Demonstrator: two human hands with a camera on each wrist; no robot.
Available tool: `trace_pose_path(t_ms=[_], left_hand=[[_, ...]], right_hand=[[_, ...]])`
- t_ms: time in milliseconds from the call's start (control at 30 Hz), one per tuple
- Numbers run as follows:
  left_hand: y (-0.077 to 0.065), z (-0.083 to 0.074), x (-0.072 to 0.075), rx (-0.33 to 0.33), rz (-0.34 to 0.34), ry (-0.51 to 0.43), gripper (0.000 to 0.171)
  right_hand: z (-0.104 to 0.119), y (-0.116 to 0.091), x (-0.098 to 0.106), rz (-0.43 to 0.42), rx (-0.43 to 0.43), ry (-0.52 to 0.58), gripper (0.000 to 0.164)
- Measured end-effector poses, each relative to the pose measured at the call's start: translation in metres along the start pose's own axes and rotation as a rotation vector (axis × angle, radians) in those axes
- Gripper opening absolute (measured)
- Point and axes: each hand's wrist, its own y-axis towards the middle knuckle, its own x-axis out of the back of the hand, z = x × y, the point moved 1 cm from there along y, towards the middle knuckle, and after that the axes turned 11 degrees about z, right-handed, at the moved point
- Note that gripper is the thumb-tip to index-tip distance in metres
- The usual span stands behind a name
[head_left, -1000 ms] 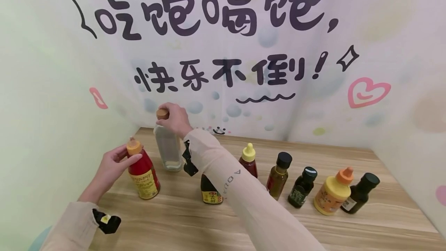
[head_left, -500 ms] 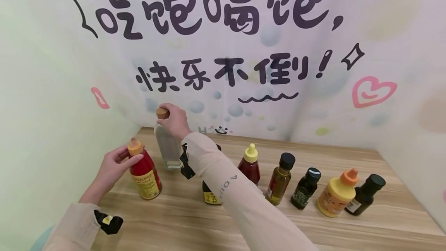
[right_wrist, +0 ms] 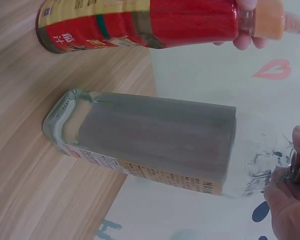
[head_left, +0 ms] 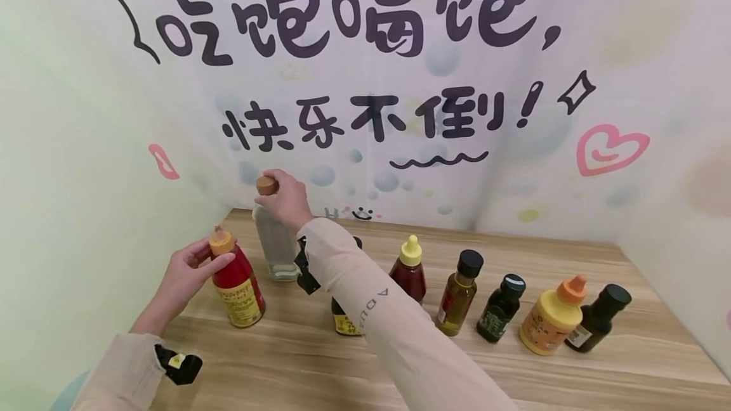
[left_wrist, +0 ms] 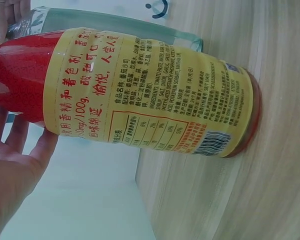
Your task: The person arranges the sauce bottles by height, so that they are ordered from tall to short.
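On the left of the table stands a red ketchup bottle [head_left: 238, 297] with a yellow label and an orange nozzle cap. My left hand [head_left: 185, 271] grips it round the neck, just under the cap. Close behind it, a tall clear glass bottle [head_left: 275, 240] of colourless liquid stands upright. The fingers and thumb of my right hand [head_left: 290, 198] pinch its brown cap [head_left: 266, 184]. Both bottles touch the table, side by side with a small gap, as the right wrist view shows with the glass bottle [right_wrist: 155, 140] beside the ketchup bottle [right_wrist: 190, 22].
My right forearm partly covers a dark bottle with a yellow label [head_left: 346, 324]. A row continues rightward: a yellow-capped red-brown bottle [head_left: 408, 276], an oil bottle [head_left: 457, 303], a small dark bottle [head_left: 499, 316], a yellow squeeze bottle [head_left: 549, 322] and a dark bottle [head_left: 599, 316]. Printed cloth hangs behind.
The head view has shifted slightly, so the right-hand bottles appear a little further right. Both hands keep their hold, and the two held bottles stay in place.
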Motion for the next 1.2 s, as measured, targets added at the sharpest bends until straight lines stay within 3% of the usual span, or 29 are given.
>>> trace_pose_path(t_ms=[267,433,600,1000,1167,1200], left_hand=[[0.003,-0.001,-0.002,0.002,0.006,-0.001,0.056],[0.003,0.000,-0.001,-0.026,0.008,-0.033,0.052],[0.004,-0.002,-0.001,-0.001,0.011,-0.026,0.055],[0.003,0.000,-0.001,-0.014,0.008,-0.053,0.054],[0.002,0.007,-0.001,-0.006,0.007,-0.034,0.056],[0.004,0.013,0.000,-0.031,0.004,-0.074,0.052]], right_hand=[[0.004,-0.003,0.014,0.015,-0.043,-0.022,0.054],[0.014,-0.006,0.026,0.037,-0.010,0.000,0.053],[0.026,-0.007,0.042,0.065,0.035,0.055,0.053],[0.043,-0.021,0.087,0.140,0.068,-0.018,0.052],[0.039,-0.034,0.106,0.181,0.080,-0.037,0.049],[0.038,-0.038,0.109,0.188,0.082,-0.043,0.048]])
